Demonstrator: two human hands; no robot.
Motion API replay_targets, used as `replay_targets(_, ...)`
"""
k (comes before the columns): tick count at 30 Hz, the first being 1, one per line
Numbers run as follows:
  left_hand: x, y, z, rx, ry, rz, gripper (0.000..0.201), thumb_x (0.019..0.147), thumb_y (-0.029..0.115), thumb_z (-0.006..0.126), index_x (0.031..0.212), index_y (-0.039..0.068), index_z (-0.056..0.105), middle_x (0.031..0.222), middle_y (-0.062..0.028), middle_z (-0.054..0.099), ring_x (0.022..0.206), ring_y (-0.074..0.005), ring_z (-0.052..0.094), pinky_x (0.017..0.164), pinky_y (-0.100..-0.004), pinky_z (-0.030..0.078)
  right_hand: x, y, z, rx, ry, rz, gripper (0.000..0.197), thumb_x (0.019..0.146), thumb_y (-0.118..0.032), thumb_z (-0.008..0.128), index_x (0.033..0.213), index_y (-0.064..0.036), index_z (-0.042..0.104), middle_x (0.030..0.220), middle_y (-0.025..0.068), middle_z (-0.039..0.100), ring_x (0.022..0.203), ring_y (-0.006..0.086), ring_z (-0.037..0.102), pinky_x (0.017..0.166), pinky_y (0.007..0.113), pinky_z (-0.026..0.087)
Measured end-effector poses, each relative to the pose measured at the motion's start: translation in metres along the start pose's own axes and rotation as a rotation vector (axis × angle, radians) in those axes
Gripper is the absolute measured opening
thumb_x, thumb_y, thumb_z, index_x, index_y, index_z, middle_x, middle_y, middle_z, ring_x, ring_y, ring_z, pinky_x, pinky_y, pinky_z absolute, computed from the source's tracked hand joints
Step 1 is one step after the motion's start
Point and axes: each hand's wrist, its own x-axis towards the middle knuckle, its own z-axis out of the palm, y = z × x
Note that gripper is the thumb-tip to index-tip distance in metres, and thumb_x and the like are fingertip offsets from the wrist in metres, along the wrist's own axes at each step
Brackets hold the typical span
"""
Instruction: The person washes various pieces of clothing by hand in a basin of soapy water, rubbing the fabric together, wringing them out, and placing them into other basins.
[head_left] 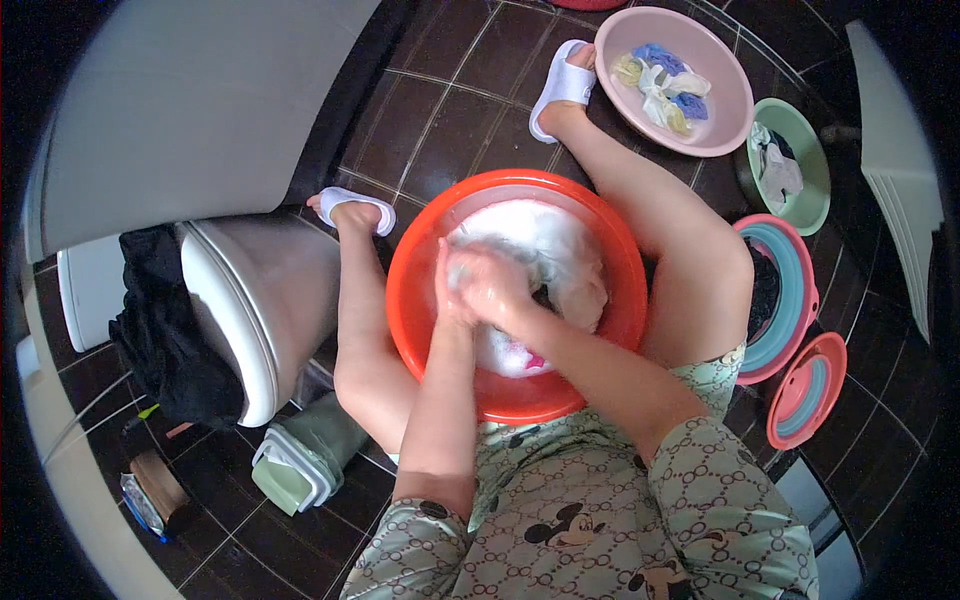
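Observation:
An orange-red basin (618, 330) stands between my knees with white suds (520, 222) and wet, pale cloth (580, 285) inside. A bright pink patch (535, 358) shows at the near side of the wash. My left hand (447, 285) and my right hand (495, 288) press together over the left half of the basin, foam on the skin. Both look closed, the right across the left, and motion blurs the fingers. Something small and pale shows between them, too smeared to name.
At the far right sit a pink basin (735, 115) with white, blue and yellow clothes, a green basin (815, 185) and two collapsible pink-and-blue basins (785, 335) (820, 385). Left are a toilet (235, 320) with black cloth (165, 340) and a bin (320, 450). Dark tiles (430, 120) cover the floor.

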Motion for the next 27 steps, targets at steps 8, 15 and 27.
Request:
replay_targets(8,-0.011,-0.024,0.047,0.222,0.501,0.137,0.046,0.092,0.045,0.046,0.118,0.009,0.054,0.117,-0.0093,0.059,0.105,-0.0262,0.057,0.091,-0.0407,0.047,-0.046,-0.048,-0.021,-0.049,0.165,-0.258,0.017,0.066,-0.026,0.071,0.074,-0.0153,0.061,0.087,0.0063,0.055,0.081,0.0291,0.061,0.066,0.043,0.051)
replay_targets(15,0.007,-0.035,0.043,0.157,0.431,0.088,0.037,0.095,0.044,0.043,0.107,0.012,0.057,0.105,-0.0097,0.061,0.096,-0.0241,0.058,0.087,-0.0397,0.049,-0.014,-0.016,-0.023,-0.227,0.331,-0.025,0.014,0.073,-0.032,0.067,0.072,-0.0177,0.066,0.076,0.0049,0.06,0.072,0.0285,0.063,0.063,0.043,0.05)
replay_targets(27,0.003,-0.038,0.076,0.29,1.063,0.23,0.036,0.091,0.032,0.045,0.11,0.004,0.057,0.109,-0.0095,0.061,0.1,-0.0266,0.06,0.087,-0.0432,0.048,0.014,0.051,-0.027,-0.127,0.183,0.278,0.031,0.079,-0.042,0.06,0.076,-0.0127,0.07,0.075,0.0135,0.066,0.071,0.0343,0.063,0.067,0.045,0.05)
